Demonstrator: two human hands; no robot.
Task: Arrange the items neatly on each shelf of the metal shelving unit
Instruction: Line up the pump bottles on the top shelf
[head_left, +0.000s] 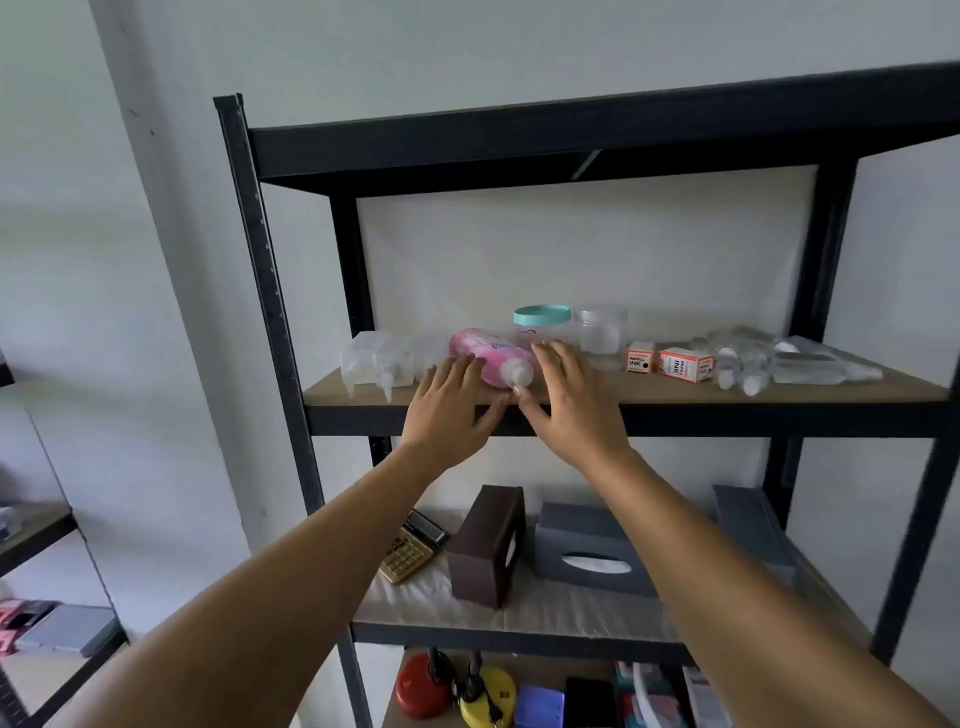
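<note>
Two hands: left hand (451, 410) and right hand (569, 402), fingers straight, spread, holding nothing.
Pink bottle (485, 358): mid-frame on shelf (779, 391), lying down between them.
Axis: cap toward the front edge.
Nearer: about equal; contact unclear.

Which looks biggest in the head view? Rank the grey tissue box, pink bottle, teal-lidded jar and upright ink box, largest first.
1. grey tissue box, though it sits nearer the camera
2. pink bottle, lying on its side
3. teal-lidded jar, partly hidden by the bottle, so unsure
4. upright ink box
</note>
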